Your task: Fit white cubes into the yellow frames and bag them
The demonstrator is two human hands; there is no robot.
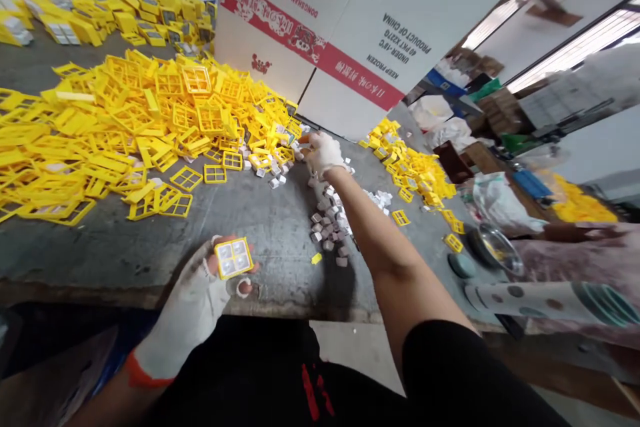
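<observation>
My left hand (220,273), in a white fingertipless glove with an orange cuff, holds a small yellow window frame (234,258) just above the table's front edge. White-edged clear pieces fill its panes. My right hand (323,152), also gloved in white, is stretched forward to the edge of the yellow frame pile (200,103), beside the white carton. Its fingers are bent together at the pile, and what they grip is too small to make out. Below my right wrist and forearm lie loose small white pieces (327,223).
A tall white carton (370,33) blocks the back. Yellow parts (417,163) spread to its right, and more yellow pieces (145,13) lie back left. At the right are a metal bowl (497,250) and a spotted cylinder (530,297). A yellow scrap (316,258) lies near the front.
</observation>
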